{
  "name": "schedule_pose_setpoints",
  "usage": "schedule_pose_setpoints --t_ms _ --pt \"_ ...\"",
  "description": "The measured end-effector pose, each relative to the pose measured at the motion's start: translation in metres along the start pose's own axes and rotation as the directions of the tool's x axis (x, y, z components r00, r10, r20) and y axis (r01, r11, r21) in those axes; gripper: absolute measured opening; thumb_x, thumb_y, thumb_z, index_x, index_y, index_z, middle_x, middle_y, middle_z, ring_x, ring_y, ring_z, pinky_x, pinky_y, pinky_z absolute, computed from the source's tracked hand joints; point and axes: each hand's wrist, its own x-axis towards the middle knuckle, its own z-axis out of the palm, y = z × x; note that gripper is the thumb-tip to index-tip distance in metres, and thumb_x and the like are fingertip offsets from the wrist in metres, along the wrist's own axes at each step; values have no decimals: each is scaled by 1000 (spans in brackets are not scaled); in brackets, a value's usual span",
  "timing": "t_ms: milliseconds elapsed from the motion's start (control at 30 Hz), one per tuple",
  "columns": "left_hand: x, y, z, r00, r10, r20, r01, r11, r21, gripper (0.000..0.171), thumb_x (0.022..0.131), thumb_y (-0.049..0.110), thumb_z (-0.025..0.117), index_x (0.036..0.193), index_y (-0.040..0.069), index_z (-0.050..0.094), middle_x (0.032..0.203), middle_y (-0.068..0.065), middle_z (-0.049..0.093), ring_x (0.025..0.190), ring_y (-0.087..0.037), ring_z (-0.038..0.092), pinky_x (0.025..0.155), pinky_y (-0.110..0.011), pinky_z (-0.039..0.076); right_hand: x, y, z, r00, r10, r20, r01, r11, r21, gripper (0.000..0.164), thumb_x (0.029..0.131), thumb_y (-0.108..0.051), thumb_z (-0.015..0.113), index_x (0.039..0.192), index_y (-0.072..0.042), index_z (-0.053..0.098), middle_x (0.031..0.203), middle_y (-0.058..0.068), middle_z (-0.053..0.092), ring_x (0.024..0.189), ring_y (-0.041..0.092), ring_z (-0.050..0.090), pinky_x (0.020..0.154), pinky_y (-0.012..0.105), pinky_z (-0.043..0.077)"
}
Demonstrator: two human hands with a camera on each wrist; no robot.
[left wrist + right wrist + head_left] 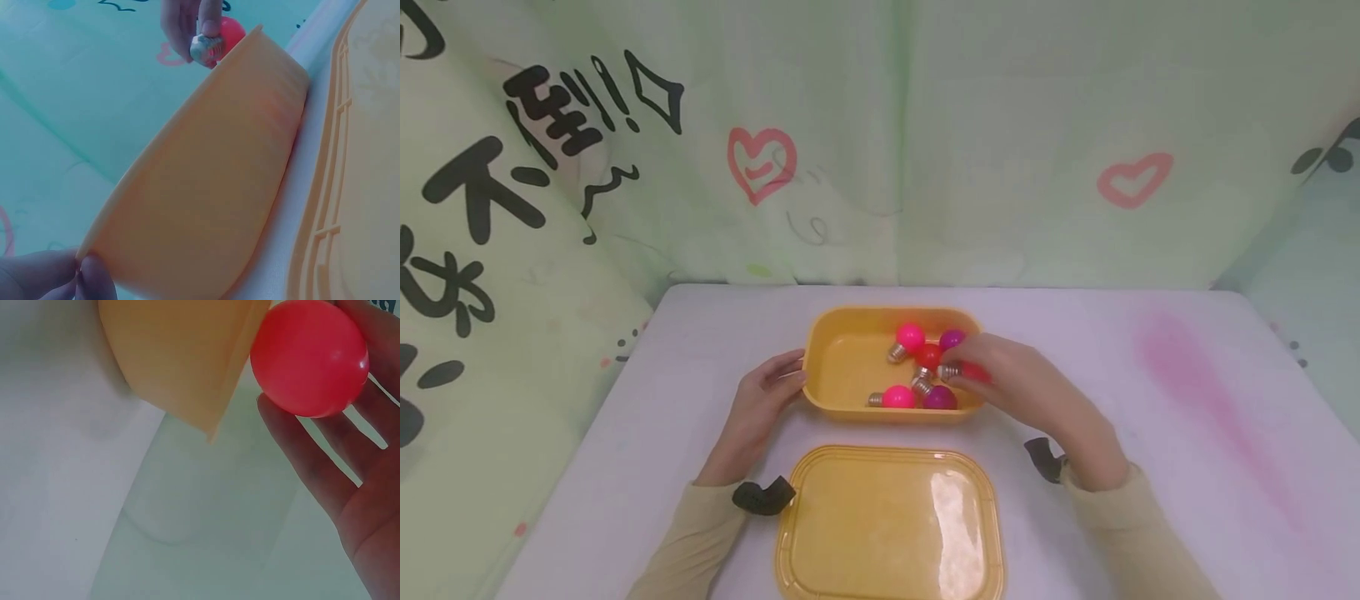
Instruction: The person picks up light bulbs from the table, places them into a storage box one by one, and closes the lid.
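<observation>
My right hand (1030, 379) holds a red light bulb (309, 359) over the right end of a yellow plastic box (842, 358). The bulb's silver screw base (205, 49) points left, away from the palm. At the box's left end, the thumb and fingers of my left hand (760, 408) pinch the rim. Several more bulbs lie inside, toward the right: a pink bulb (911, 337) at the back, a red bulb (928, 357), a purple bulb (951, 339) partly behind my right hand, and, along the front wall, another pink bulb (898, 397) and another purple bulb (940, 398).
A yellow lid (880, 517) lies flat on the white table (647, 400), just in front of the box. Behind the table hangs a pale green curtain (985, 167) with hearts and black lettering. A pink stain (1195, 375) marks the tabletop at right.
</observation>
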Motion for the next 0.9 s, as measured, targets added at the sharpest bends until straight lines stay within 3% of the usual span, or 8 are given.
schedule_pose_setpoints --t_ms 333,600,900 --pt "0 0 0 1000 4 8 -4 1000 -5 44 96 11 64 138 4 54 137 -16 55 115 -21 58 90 -21 54 16 -2 13 1000 10 22 -10 1000 2 26 82 -16 82 106 -16 73 97 -6 70 92 17 66 87 37 59" --pt "0 0 0 999 34 18 -33 999 -39 41 97 7 63 137 3 55 133 -18 55 110 -21 60 88 -23 56 25 -3 21 997 44 56 -43 999 -20 22 84 -21 80 105 -17 74 93 -8 69 88 12 62 84 34 59" --pt "-1 1 0 999 29 16 -28 999 -44 42 96 6 63 137 3 55 133 -18 56 111 -23 60 88 -23 56 33 1 29 999 12 32 -13 1000 21 19 85 -20 80 101 -14 73 92 -6 70 88 12 62 86 34 58"
